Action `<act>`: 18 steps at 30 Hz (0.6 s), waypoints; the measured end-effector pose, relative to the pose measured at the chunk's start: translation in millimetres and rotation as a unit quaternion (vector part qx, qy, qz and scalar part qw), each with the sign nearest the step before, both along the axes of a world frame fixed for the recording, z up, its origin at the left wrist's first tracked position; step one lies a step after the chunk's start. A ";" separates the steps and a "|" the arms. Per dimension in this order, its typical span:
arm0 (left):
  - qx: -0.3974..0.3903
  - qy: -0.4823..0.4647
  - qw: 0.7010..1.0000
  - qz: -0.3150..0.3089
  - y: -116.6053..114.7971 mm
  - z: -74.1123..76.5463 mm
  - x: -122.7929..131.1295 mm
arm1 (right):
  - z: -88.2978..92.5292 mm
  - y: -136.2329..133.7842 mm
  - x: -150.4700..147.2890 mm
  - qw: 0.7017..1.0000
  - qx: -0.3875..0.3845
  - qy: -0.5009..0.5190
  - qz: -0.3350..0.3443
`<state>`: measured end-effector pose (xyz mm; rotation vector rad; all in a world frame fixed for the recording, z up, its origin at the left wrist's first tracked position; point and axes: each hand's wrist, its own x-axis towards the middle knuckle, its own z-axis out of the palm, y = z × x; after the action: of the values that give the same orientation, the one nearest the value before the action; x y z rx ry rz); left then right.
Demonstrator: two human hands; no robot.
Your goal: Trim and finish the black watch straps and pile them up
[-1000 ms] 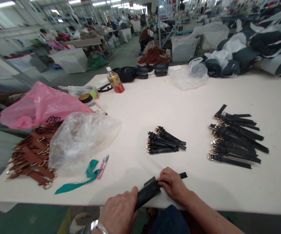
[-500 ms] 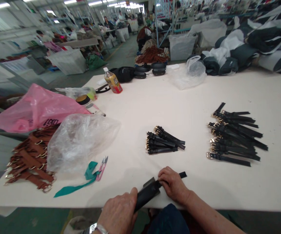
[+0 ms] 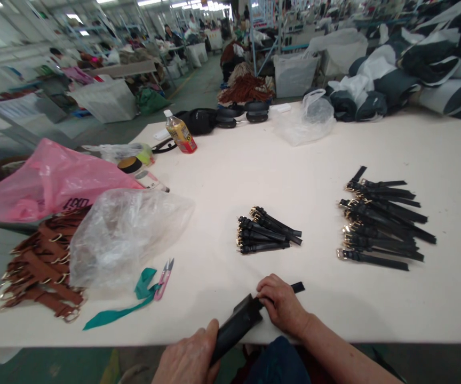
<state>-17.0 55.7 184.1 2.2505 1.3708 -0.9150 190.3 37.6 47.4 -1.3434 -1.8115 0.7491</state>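
Observation:
My left hand (image 3: 188, 360) is closed around the near end of a bundle of black straps (image 3: 236, 325) at the white table's front edge (image 3: 334, 333). My right hand (image 3: 280, 304) pinches the same bundle further along, and one strap end sticks out to its right. A small pile of black straps with gold buckles (image 3: 266, 230) lies just beyond my hands. A larger pile of the same straps (image 3: 382, 220) lies to the right.
On the left are brown straps (image 3: 40, 264), a clear plastic bag (image 3: 124, 232), a pink bag (image 3: 54, 178), pink snips (image 3: 164, 273) and a green ribbon (image 3: 128, 304). A bottle (image 3: 179, 132), dark pouches and another clear bag (image 3: 308, 120) stand at the far edge. People work at distant tables.
My left hand has slid a little lower and nearer along the bundle. The view has tipped slightly; the piles have not moved.

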 end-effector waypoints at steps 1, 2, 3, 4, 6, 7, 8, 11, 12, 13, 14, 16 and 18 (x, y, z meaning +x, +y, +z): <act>-0.002 0.004 1.000 0.001 0.1 0.1 -2.5 | 0.0 -0.1 -0.2 1.000 -0.001 0.000 0.000; -0.001 0.011 1.000 0.003 1.0 0.5 -3.9 | 0.2 -0.1 -0.4 1.000 -0.001 -0.001 0.000; 0.000 0.013 1.000 0.002 2.5 1.2 -3.8 | 0.4 0.0 -0.5 1.000 0.001 -0.001 0.001; 0.002 0.013 1.000 0.000 4.5 1.8 -2.4 | 0.7 0.1 -0.5 1.000 0.003 -0.001 0.001; 0.008 0.008 1.000 -0.005 8.5 1.8 2.5 | 1.5 0.6 0.0 1.000 0.004 0.000 0.000; 0.011 0.003 1.000 -0.007 9.7 1.1 4.6 | 1.8 0.9 0.3 1.000 0.003 0.000 0.000; 0.013 -0.002 1.000 -0.008 10.1 0.0 5.6 | 2.2 1.2 0.7 1.000 0.002 0.000 0.000; 0.017 -0.006 1.000 -0.001 6.6 -3.7 0.4 | 2.4 1.5 1.1 1.000 -0.003 -0.004 0.001; 0.016 -0.004 1.000 0.001 4.8 -4.4 -3.0 | 2.2 1.4 0.9 1.000 -0.005 -0.006 0.000; 0.014 -0.001 1.000 0.003 3.2 -4.5 -6.1 | 2.0 1.3 0.7 1.000 -0.006 -0.007 0.001; 0.012 0.002 1.000 0.004 2.2 -4.3 -8.2 | 1.9 1.1 0.4 1.000 -0.006 -0.008 0.002; 0.010 0.003 1.000 0.002 2.1 -3.0 -8.1 | 1.7 0.8 0.0 1.000 -0.007 -0.006 0.003; 0.016 -0.012 1.000 -0.005 3.6 -2.5 -3.5 | 1.9 0.9 0.1 1.000 -0.008 -0.002 0.001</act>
<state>-20.5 59.4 181.6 2.2864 1.3748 -0.8709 190.4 38.5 49.3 -1.3547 -1.8146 0.7641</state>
